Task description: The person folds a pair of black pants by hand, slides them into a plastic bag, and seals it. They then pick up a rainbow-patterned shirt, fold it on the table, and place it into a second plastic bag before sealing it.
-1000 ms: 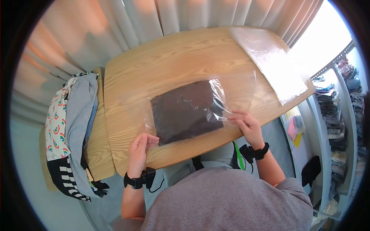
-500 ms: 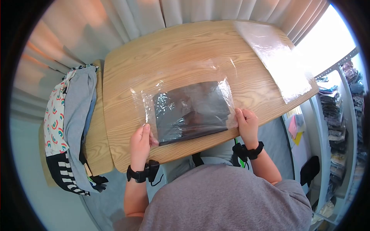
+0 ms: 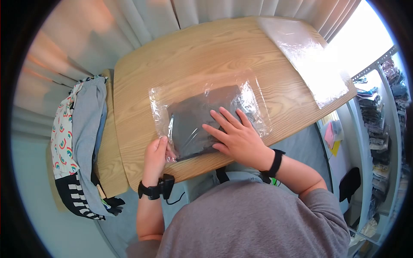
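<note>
A dark grey folded garment [image 3: 193,112] lies inside a clear plastic bag [image 3: 159,112] at the near edge of the wooden table. My left hand [image 3: 156,151] pinches the near left corner of the bag between thumb and fingers. Flat on top of the bag, with fingers spread, rests my right hand [image 3: 237,135]; it presses over the right part of the garment and hides some of it. The bag's loose clear film sticks out beyond the garment on the left, right and far sides.
More clear plastic bags [image 3: 307,60] lie at the table's far right. On the left, several clothes [image 3: 81,142] hang over a lower wooden surface [image 3: 109,167]. Shelves of packed items [image 3: 374,137] stand at the right. A curtain [image 3: 150,21] borders the table's far side.
My right hand has let go of the bag's near right corner and moved left onto its top, fingers spread. My left hand still pinches the left corner.
</note>
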Available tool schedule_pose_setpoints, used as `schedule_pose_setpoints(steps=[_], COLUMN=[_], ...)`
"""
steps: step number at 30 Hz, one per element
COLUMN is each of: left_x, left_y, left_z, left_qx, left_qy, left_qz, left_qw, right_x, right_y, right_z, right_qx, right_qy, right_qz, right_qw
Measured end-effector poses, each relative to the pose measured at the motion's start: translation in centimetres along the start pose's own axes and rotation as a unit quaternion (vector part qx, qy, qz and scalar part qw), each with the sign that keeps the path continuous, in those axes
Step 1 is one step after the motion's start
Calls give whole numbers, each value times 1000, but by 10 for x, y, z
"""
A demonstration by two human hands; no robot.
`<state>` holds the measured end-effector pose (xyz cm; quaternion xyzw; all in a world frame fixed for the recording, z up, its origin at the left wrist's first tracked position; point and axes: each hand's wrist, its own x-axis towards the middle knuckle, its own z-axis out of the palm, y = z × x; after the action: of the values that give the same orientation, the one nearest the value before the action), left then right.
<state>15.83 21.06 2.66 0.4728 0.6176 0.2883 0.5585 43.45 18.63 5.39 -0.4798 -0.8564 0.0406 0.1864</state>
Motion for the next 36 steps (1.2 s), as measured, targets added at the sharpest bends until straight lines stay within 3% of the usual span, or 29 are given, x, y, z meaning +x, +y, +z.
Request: schedule_pose_setpoints(steps=[2,3,4,6,7,9,12,21,36], left_x=[-9,-17,-27,-42,-36,-16,20,42,48], left_y=[19,32,47,86,87,82,69,52,50], left_z=[-2,4,12,29,40,56,55,52,53], left_qx=[21,217,391,455,450,575,612,565,573], left_qy=[-24,121,255,32,35,-91,-120,-178,-209], left_qz=[-39,153,328,354,353,456,443,398,363], left_qw=[999,956,821,816,819,674,644,701,704], right_x=[6,8,7,7,8,12,22,33,33], right_y=[6,8,10,14,17,25,45,66,74], right_z=[9,8,8,6,3,-3,-8,5,10], right_qx=[-27,-27,-26,-28,-38,-50,-107,-80,-37], right_qy=[-15,-14,-27,-47,-52,-58,-96,-130,-170], right_qz=[-21,-22,-28,-39,-50,-65,-100,-134,-128], right_qw=[999,999,999,998,997,995,985,979,976])
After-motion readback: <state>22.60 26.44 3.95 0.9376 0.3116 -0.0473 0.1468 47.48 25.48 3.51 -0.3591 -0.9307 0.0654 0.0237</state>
